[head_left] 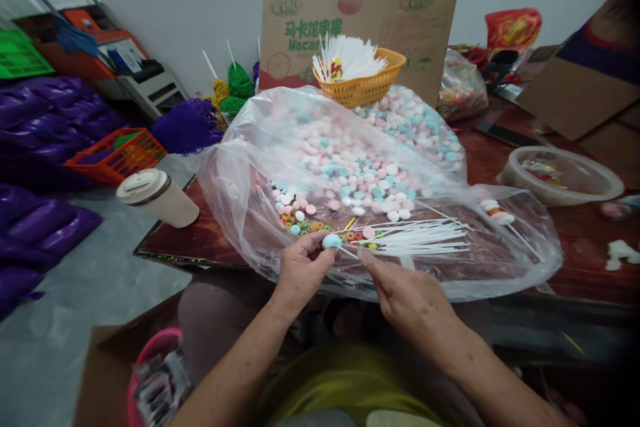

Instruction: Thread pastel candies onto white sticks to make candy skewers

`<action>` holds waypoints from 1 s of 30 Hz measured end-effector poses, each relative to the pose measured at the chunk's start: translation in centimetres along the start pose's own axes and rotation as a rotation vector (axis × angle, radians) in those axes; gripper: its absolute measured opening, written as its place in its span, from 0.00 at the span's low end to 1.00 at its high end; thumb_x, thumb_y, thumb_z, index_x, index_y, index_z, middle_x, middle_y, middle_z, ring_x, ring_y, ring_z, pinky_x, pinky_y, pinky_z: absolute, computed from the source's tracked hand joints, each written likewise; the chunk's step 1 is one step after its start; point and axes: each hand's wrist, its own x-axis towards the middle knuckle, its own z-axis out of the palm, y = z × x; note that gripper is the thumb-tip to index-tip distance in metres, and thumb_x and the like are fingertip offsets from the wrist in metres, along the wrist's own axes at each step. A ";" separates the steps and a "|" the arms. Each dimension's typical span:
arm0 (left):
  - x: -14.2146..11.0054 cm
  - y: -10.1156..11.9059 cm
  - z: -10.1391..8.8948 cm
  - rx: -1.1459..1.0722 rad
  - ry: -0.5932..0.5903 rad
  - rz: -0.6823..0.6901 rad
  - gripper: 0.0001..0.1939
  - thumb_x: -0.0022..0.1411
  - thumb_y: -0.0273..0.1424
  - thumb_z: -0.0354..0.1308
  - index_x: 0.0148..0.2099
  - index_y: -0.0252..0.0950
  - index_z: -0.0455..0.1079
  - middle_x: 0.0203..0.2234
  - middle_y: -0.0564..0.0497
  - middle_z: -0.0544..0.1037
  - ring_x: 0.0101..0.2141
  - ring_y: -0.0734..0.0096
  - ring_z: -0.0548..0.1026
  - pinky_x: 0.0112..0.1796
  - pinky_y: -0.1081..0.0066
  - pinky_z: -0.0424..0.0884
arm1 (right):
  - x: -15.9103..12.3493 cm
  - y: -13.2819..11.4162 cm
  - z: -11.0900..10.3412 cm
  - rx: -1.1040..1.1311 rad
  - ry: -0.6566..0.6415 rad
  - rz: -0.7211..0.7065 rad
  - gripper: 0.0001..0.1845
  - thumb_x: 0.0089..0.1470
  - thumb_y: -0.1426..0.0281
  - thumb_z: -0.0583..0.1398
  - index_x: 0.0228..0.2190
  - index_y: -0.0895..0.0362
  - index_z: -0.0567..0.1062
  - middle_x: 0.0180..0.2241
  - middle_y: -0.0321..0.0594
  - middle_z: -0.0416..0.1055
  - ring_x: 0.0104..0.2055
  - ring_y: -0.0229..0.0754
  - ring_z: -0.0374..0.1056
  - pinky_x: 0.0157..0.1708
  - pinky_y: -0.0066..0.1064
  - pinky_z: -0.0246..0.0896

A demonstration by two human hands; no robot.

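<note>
Between the thumb and fingers of my left hand is a pale blue and white round candy. My right hand is closed on a thin white stick, whose far end meets that candy. Both hands are over the near edge of a large clear plastic bag heaped with pink, white and blue candies. Just beyond my fingers lie small coloured rings and a bundle of white sticks. A skewer with stacked candies rests at the right on the plastic.
A yellow basket of white sticks stands behind the heap, before a cardboard box. A lidded cup is at the table's left edge. To the right sits a clear tub. Below left is a pink bin.
</note>
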 end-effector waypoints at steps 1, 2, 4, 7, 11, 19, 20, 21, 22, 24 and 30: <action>-0.1 -0.2 -0.1 0.083 0.019 0.042 0.15 0.50 0.32 0.59 0.42 0.32 0.72 0.28 0.51 0.78 0.28 0.72 0.74 0.32 0.73 0.72 | -0.1 -0.2 -0.2 -0.049 -0.019 0.005 0.25 0.54 0.74 0.48 0.53 0.48 0.63 0.34 0.40 0.76 0.29 0.42 0.72 0.21 0.26 0.56; -0.1 -0.3 -0.2 0.190 0.034 0.100 0.14 0.51 0.32 0.57 0.42 0.33 0.73 0.27 0.51 0.78 0.27 0.72 0.74 0.32 0.73 0.72 | -0.3 -0.3 -0.5 -0.094 -0.038 0.012 0.26 0.53 0.75 0.49 0.53 0.48 0.62 0.33 0.40 0.76 0.28 0.42 0.72 0.20 0.26 0.53; -0.4 -0.5 -0.3 0.422 0.031 0.241 0.14 0.52 0.30 0.55 0.42 0.35 0.73 0.29 0.51 0.79 0.29 0.71 0.75 0.36 0.72 0.71 | -0.5 -0.7 -1.0 -0.158 -0.067 0.025 0.27 0.51 0.76 0.50 0.52 0.47 0.62 0.30 0.39 0.75 0.25 0.42 0.71 0.17 0.25 0.49; -0.8 -0.6 -0.1 0.617 0.020 0.380 0.14 0.52 0.27 0.53 0.42 0.37 0.74 0.36 0.49 0.79 0.37 0.67 0.76 0.43 0.72 0.69 | -0.6 -1.3 -1.3 -0.185 -0.051 0.041 0.27 0.47 0.78 0.52 0.50 0.49 0.65 0.29 0.40 0.75 0.23 0.41 0.70 0.16 0.26 0.46; -1.3 -1.2 0.8 0.622 0.127 0.304 0.15 0.53 0.27 0.52 0.43 0.37 0.72 0.35 0.50 0.79 0.33 0.69 0.76 0.40 0.73 0.71 | -0.4 -2.0 -0.5 -0.148 0.004 0.035 0.25 0.46 0.79 0.53 0.48 0.52 0.67 0.26 0.42 0.74 0.23 0.39 0.69 0.18 0.24 0.49; -1.4 -2.3 2.3 0.551 0.073 0.259 0.14 0.54 0.26 0.52 0.43 0.35 0.72 0.34 0.49 0.79 0.33 0.69 0.76 0.39 0.71 0.71 | 1.2 -1.8 2.0 -0.009 -0.014 0.045 0.15 0.52 0.80 0.49 0.37 0.57 0.70 0.31 0.43 0.72 0.31 0.41 0.70 0.25 0.26 0.54; -1.3 -2.3 2.4 0.568 0.080 0.248 0.15 0.53 0.25 0.51 0.43 0.36 0.72 0.35 0.49 0.79 0.34 0.68 0.76 0.40 0.71 0.70 | 1.4 -1.6 2.3 0.026 -0.017 0.041 0.14 0.52 0.80 0.48 0.35 0.57 0.70 0.32 0.43 0.72 0.33 0.41 0.69 0.27 0.27 0.56; -1.2 -2.3 2.4 0.588 0.076 0.251 0.15 0.53 0.24 0.51 0.43 0.36 0.72 0.36 0.50 0.79 0.35 0.68 0.75 0.41 0.71 0.70 | 1.6 -1.3 2.6 0.060 -0.017 0.039 0.14 0.52 0.80 0.48 0.34 0.57 0.70 0.32 0.43 0.71 0.34 0.41 0.69 0.29 0.27 0.56; -1.1 -2.1 2.4 0.606 0.053 0.267 0.16 0.53 0.24 0.50 0.43 0.36 0.72 0.37 0.49 0.78 0.37 0.68 0.75 0.42 0.71 0.69 | 1.8 -1.0 2.8 0.095 -0.019 0.034 0.14 0.51 0.80 0.48 0.33 0.58 0.70 0.33 0.44 0.71 0.35 0.41 0.68 0.31 0.28 0.56; -0.7 -1.5 2.0 0.649 -0.066 0.297 0.16 0.54 0.24 0.50 0.45 0.37 0.71 0.38 0.49 0.78 0.38 0.67 0.75 0.42 0.71 0.69 | 2.4 -0.3 3.3 0.165 -0.010 0.032 0.14 0.52 0.80 0.48 0.35 0.58 0.70 0.33 0.44 0.71 0.35 0.41 0.68 0.32 0.28 0.56; 3.9 0.9 -0.9 1.048 -0.065 0.190 0.16 0.59 0.33 0.50 0.49 0.38 0.68 0.36 0.47 0.76 0.38 0.64 0.73 0.40 0.68 0.67 | 3.5 2.4 3.2 0.148 -0.009 0.148 0.12 0.56 0.71 0.47 0.28 0.56 0.69 0.26 0.42 0.71 0.29 0.42 0.67 0.27 0.29 0.51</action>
